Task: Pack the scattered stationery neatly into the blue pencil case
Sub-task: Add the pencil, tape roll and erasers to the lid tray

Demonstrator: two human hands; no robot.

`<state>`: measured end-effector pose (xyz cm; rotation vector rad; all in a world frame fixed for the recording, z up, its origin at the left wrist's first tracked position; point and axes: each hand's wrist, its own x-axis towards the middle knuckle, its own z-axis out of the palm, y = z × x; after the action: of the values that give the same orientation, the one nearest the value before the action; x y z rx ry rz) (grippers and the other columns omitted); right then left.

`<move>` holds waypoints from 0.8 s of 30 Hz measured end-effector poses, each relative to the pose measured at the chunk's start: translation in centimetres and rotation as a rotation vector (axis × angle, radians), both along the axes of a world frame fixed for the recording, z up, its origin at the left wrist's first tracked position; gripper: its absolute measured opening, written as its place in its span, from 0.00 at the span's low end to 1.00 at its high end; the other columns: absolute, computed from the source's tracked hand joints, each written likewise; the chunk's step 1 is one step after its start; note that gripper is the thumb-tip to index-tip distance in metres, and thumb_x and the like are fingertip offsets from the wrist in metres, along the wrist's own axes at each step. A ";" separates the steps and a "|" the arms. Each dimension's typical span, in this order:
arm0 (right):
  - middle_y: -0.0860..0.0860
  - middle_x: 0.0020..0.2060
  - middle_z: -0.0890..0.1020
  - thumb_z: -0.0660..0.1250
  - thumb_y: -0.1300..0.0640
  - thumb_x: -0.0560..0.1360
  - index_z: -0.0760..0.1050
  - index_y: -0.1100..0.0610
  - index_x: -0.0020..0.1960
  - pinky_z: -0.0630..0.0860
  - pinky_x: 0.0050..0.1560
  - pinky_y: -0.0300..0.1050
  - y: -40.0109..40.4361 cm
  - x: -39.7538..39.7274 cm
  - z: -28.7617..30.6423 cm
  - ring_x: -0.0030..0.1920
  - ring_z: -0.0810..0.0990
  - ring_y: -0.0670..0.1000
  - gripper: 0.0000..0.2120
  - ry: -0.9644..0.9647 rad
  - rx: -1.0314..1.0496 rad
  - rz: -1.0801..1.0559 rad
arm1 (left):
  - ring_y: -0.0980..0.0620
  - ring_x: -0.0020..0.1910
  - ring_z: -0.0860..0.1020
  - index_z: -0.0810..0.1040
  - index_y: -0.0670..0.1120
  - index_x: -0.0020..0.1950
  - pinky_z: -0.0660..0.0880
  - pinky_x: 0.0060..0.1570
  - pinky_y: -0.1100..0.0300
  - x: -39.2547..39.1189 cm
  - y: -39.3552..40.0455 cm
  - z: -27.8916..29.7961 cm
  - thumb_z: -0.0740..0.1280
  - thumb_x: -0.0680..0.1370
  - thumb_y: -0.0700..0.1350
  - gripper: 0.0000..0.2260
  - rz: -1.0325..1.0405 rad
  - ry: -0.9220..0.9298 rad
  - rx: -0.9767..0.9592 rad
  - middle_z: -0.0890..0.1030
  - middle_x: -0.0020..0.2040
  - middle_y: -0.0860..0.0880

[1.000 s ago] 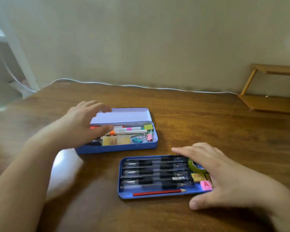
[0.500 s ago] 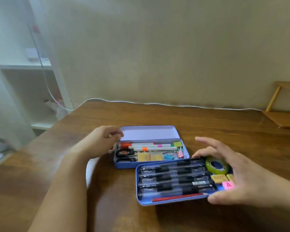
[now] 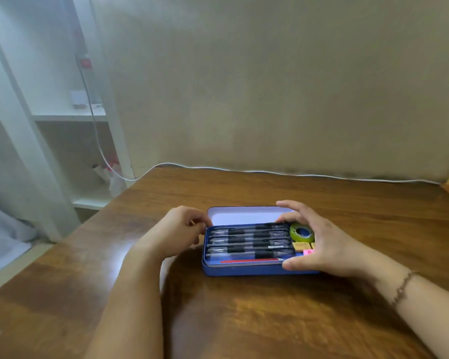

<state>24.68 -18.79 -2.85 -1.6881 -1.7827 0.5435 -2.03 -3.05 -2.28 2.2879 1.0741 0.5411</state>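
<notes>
- While lying mid-table (image 3: pixel 244 320), blue pencil case (image 3: pixel 246 270), lid raised at far side, pens (image 3: pixel 246 239) inside.
- Right hand (image 3: pixel 322 244): fingers spread, clasping case's right end.
- Left hand (image 3: pixel 176 231): curled at left edge; grip unclear.

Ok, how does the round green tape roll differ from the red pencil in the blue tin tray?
The round green tape roll is a ring with a hole showing blue; the red pencil is a long, thin stick. The tape roll sits at the tray's right end, partly behind the right hand; the pencil runs lengthwise along the near edge of the blue tin tray. Both lie flat in that tray, beside the black pens.
</notes>
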 end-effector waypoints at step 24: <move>0.47 0.77 0.59 0.46 0.24 0.70 0.46 0.37 0.76 0.54 0.74 0.60 1.1 0.7 -2.3 0.76 0.56 0.55 0.38 0.219 -0.072 -0.374 | 0.54 0.48 0.81 0.74 0.52 0.63 0.77 0.47 0.53 1.7 1.0 -1.4 0.58 0.83 0.53 0.12 0.192 -0.275 -0.299 0.82 0.54 0.49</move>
<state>25.33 -17.66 -5.18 -1.8737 -1.2679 0.6017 -0.35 -2.00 -3.66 1.8053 1.1549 0.6966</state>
